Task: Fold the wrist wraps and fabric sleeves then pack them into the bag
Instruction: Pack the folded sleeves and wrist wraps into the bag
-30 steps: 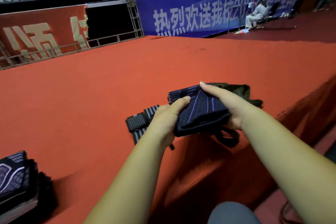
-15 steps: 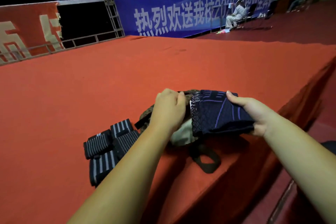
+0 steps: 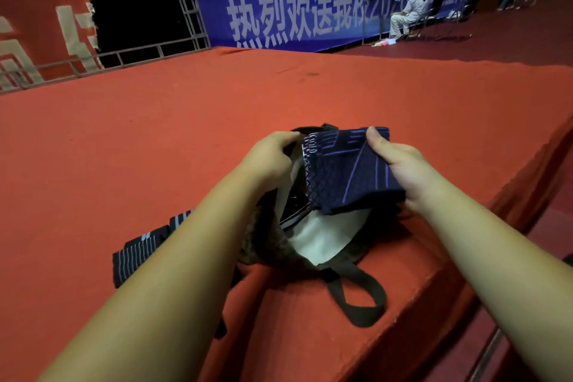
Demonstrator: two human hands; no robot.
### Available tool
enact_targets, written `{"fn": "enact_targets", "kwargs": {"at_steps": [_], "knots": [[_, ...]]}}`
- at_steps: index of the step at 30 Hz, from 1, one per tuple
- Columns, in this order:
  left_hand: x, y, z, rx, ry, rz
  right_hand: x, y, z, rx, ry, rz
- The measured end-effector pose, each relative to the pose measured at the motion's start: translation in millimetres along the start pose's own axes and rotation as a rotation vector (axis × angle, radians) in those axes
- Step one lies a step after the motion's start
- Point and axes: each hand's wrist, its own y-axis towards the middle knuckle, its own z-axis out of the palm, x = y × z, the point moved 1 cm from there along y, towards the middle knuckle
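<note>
I see a matt knitted sleeve (image 3: 347, 170) at centre, ribbed in purple. Below it, the cloth bag (image 3: 269, 242) shows a smooth pale lining, on rough red carpet (image 3: 155, 133).

Black grey-striped wrist wraps (image 3: 139, 254) partly covered by left forearm, dark item inside olive fabric bag (image 3: 273, 245) unidentifiable, red banner (image 3: 37, 37) cut by left edge.

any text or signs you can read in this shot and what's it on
"热烈欢送我校", then digits that look like "2026" and more characters too blurred to read: white print on the blue banner along the far wall.
Large pale characters on the red banner at far left: cut off by the frame, not readable.
Folded fabric sleeve, bag, striped wrist wraps: no text visible.
</note>
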Motion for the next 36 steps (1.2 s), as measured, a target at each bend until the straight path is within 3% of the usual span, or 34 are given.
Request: {"fn": "enact_targets", "kwargs": {"at_steps": [3,6,11,19,27,32,36], "knots": [[10,2,-13,0.005,-0.291,-0.118,0,18,13,0.035,-0.146,-0.082],[11,2,-21,-0.053,-0.341,-0.122,2,33,23,0.050,-0.372,-0.130],[4,4,-18,-0.079,-0.234,-0.004,-1,57,35,0.011,-0.673,-0.115],[1,7,-16,-0.214,-0.093,0.126,-11,97,60,0.105,-1.242,-0.098],[3,-4,-9,-0.225,0.128,0.170,-3,91,70,-0.076,-1.318,-0.074],[7,-5,-8,-0.259,0.095,0.108,10,47,77,0.106,-1.411,0.249],[6,-6,-8,-0.261,0.052,0.082,-4,27,81,0.058,-1.450,0.303]]}}
